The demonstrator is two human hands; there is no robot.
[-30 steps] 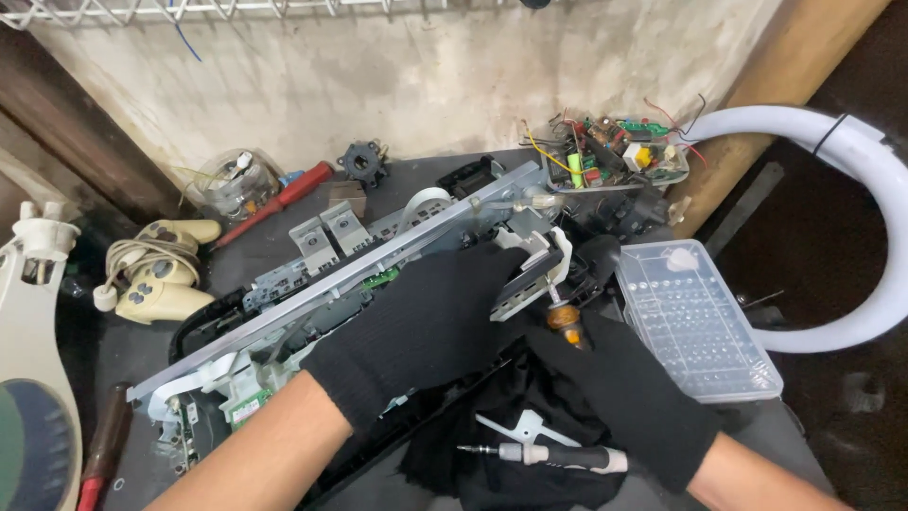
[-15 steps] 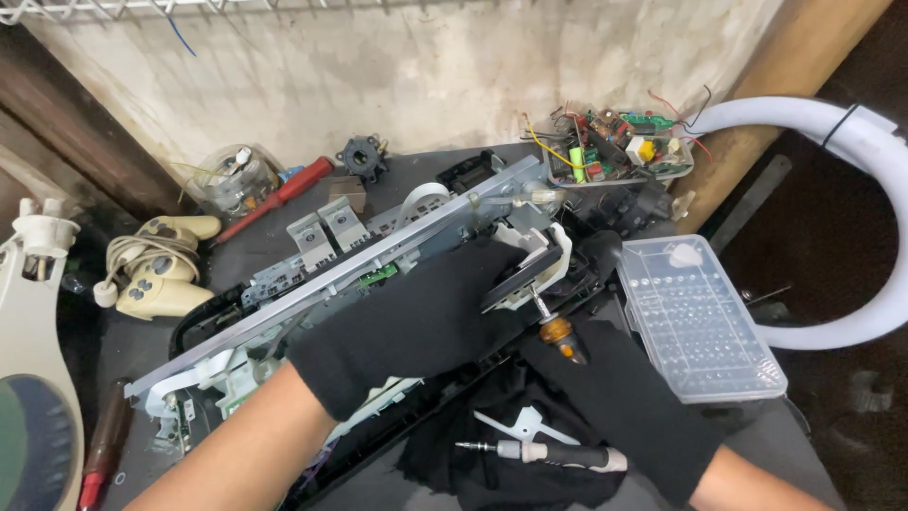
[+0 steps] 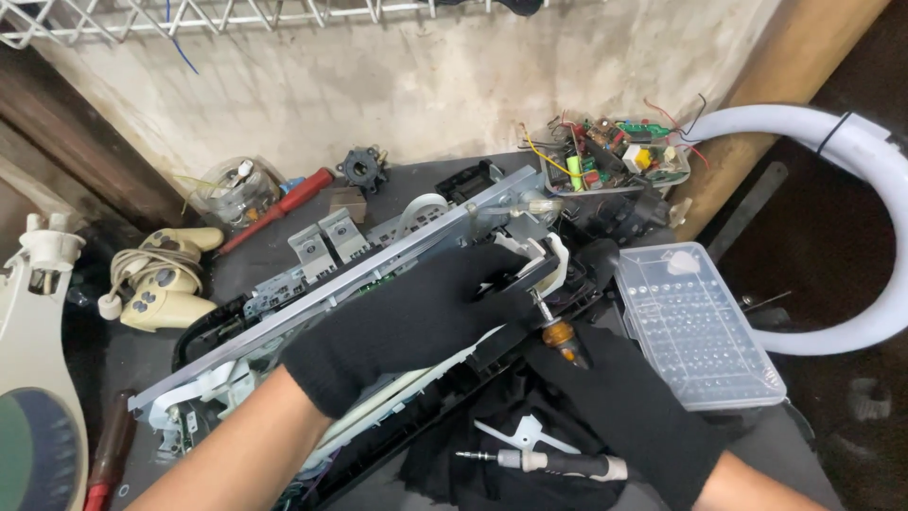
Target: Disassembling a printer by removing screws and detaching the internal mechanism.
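Right grip (image 3: 605, 397) clenched round a screwdriver (image 3: 558, 336), tip on the opened machine (image 3: 378, 274) just ahead. Left grip (image 3: 416, 322) pressed flat on its metal frame. Covers look off already, screws remain, judging by this. Clear bit case (image 3: 695, 326) crowds the right; spare screwdriver (image 3: 549, 462) lies nearer; counter (image 3: 397, 189) cluttered, little room.

1. My worktop (image 3: 284, 257) is dark and cluttered.
2. On it lie the long printer frame (image 3: 378, 260), a clear bit case (image 3: 695, 326), a gamepad (image 3: 161, 284) and a red screwdriver (image 3: 279, 208).
3. A second screwdriver (image 3: 553, 462) rests on black cloth (image 3: 492, 473).
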